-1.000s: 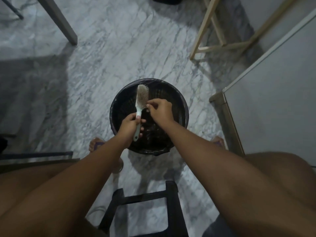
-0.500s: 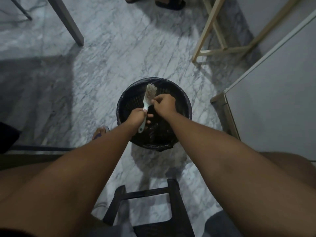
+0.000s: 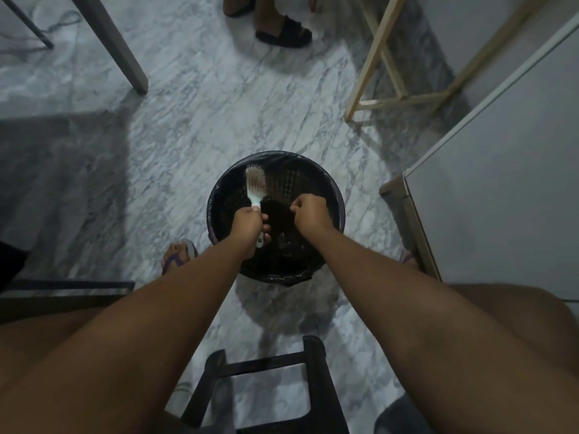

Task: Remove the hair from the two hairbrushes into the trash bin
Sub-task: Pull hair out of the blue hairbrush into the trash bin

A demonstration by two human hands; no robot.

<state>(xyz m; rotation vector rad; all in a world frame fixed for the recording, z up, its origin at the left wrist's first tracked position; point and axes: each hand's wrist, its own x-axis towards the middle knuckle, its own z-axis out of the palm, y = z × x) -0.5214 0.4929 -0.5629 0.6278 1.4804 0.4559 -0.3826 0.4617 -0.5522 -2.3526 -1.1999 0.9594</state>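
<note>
Since the earlier frame, the right hand (image 3: 311, 213) has separated from the hairbrush (image 3: 256, 189) and now sits to the right of it, apart from the bristles, above the trash bin (image 3: 336, 211). Its fingers are curled inward with the tips pinched together. A dark mass lies directly beside and below those fingertips; whether it is hair gripped by the hand or content inside the bin cannot be determined.

The left hand (image 3: 249, 225) is wrapped firmly around the light-coloured handle of the hairbrush. The lower end of the handle protrudes below the fist. The brush head points away from the person, tilted slightly left, and is positioned over the left portion of the bin opening. Its bristle face is turned upward, and a pale mat of hair is visible among the bristles.

The trash bin is round, dark, fitted with a black liner, and stands on the marble floor (image 3: 188, 120) between the person's feet. Both forearms extend over it.

A dark stool frame (image 3: 266, 371) is located nearest the camera, below the arms. A white cabinet (image 3: 501, 198) stands to the right of the bin. A light wooden frame (image 3: 391, 73) stands beyond the cabinet. Another person's foot in a black sandal (image 3: 283, 31) is at the top edge, well apart from the bin.
</note>
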